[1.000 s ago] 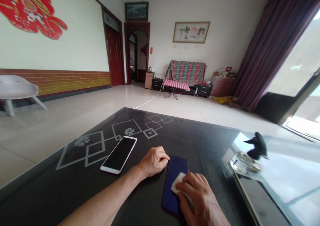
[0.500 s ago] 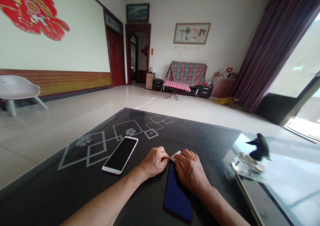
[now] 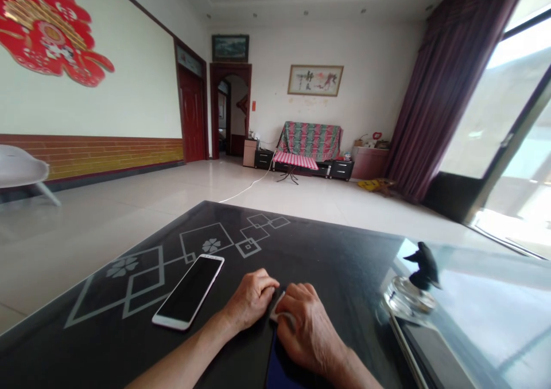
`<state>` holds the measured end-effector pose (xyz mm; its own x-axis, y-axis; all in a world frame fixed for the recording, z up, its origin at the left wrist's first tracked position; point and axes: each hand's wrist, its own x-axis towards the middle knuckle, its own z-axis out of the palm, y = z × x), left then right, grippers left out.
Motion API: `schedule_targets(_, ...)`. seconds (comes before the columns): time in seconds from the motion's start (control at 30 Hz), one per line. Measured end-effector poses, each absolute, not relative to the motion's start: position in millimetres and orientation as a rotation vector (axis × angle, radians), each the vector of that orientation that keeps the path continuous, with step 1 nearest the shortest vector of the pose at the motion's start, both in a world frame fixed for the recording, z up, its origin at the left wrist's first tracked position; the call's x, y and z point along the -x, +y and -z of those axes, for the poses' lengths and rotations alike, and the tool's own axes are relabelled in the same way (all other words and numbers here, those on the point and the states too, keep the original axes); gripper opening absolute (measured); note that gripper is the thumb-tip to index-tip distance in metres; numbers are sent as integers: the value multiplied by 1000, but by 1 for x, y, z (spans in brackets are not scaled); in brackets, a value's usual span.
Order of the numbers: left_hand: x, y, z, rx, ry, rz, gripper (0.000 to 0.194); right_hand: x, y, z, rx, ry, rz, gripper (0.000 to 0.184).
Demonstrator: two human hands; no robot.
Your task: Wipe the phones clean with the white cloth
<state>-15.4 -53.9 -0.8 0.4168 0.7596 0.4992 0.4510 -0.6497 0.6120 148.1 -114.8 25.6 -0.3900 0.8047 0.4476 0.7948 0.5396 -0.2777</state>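
A dark blue phone (image 3: 279, 366) lies on the black table in front of me, partly covered by my right hand and cut off by the bottom edge. My right hand (image 3: 303, 326) is closed round a small whitish cloth (image 3: 278, 307) and presses it on the upper part of this phone. Just left of it, my left hand (image 3: 252, 298) is closed, its fingertips pinching at the phone's far left corner; the exact contact is partly hidden. A white phone (image 3: 189, 291) with a dark screen lies to the left of my hands, face up.
On the right of the black table (image 3: 336, 263) stands a clear glass jar (image 3: 408, 297) with a black spray-like top (image 3: 424, 265). Near it lies a flat dark device (image 3: 434, 343) with a pale edge. A white chair (image 3: 21, 165) is at far left.
My right hand with the cloth has come nearer along the blue phone, covering more of it. My left hand stays beside the phone's far end. The camera view has tilted up.
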Motion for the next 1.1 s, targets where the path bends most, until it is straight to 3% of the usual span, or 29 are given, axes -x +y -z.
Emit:
schedule_targets(0.53, 17, -52, 2, -2430, 1073, -1047, 29, -156, -99, -23, 1575, -2196, 121, 24)
schedule_targets(0.83, 10, -79, -17, -2282, 1466, -893, 31, -148, -104, -35, 1734, -2194, 84, 31)
schedule_targets(0.9, 7, -105, -22, -2227, 1565, -873, 40, -147, -107, -39, 1773, -2173, 72, 31)
schedule_targets(1.0, -1, -151, -23, -2180, 1626, -852, 73, -149, -110, -43, 1838, -2135, 58, 31)
schedule_targets(1.1, -10, -185, -21, -2214, 1609, -807, 91, -156, -113, -43, 1875, -2097, 62, 30)
